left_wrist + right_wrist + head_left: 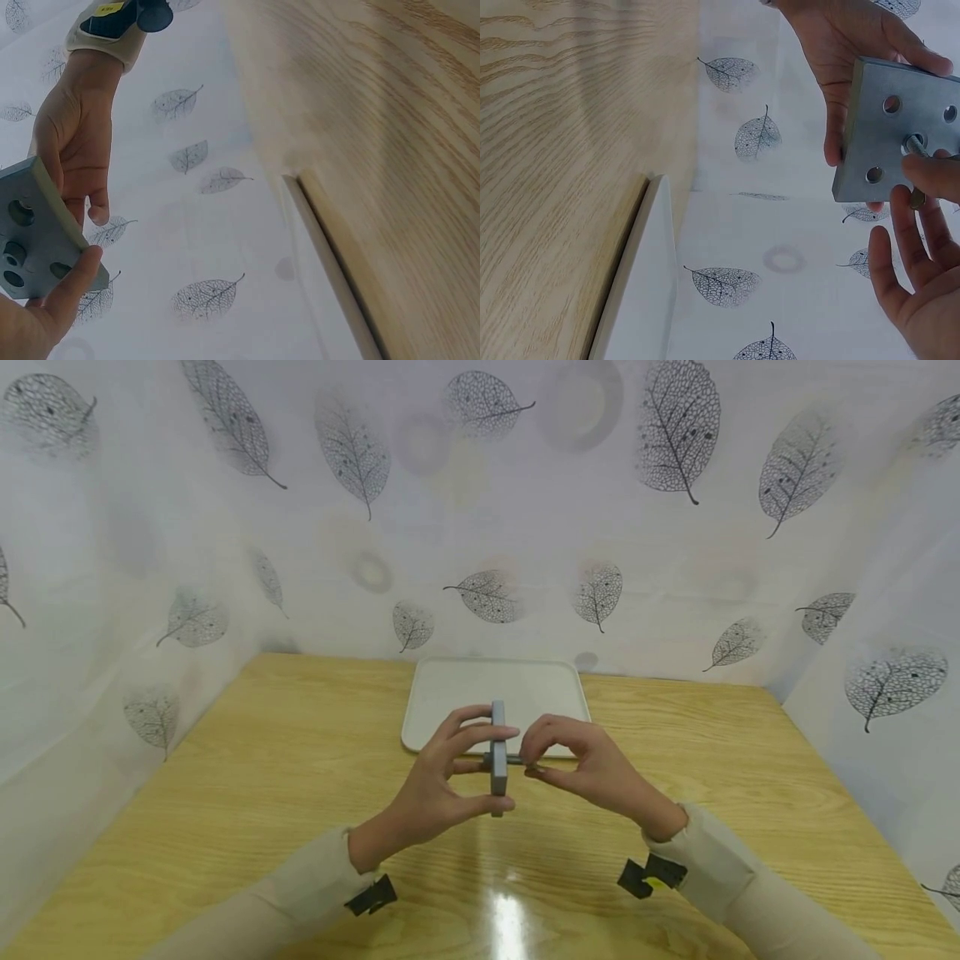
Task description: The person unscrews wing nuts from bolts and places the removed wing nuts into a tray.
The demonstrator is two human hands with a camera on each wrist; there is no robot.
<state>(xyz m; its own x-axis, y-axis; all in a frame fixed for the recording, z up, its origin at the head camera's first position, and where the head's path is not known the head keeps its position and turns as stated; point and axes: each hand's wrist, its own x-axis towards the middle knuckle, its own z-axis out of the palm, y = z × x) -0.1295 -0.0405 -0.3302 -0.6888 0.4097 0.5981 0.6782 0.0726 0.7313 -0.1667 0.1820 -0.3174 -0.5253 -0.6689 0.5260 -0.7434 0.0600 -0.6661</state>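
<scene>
Right hand (588, 758): thumb and fingers together, pinching a threaded bolt (916, 147) by its outer end; that end's shape is mostly hidden by the fingers. Bolt's shank sits at the middle hole of the metal plate (889, 135), just left of the pinch. Plate clamped on its edges by the left hand (435, 781), raised upright, broad face towards the right hand. On the plate's far side from the pinch, a short round piece (13, 253) stands out; a left finger seems near it, contact unclear.

Judged from this: best to hold the plate dead still and the shank square to its face, turning with light fingertips. A tilt would likely bind the threads. Backing the round piece with a finger would probably help.

Beyond the grip, a white tray (495, 681); below both hands, the wooden table (300, 727).
</scene>
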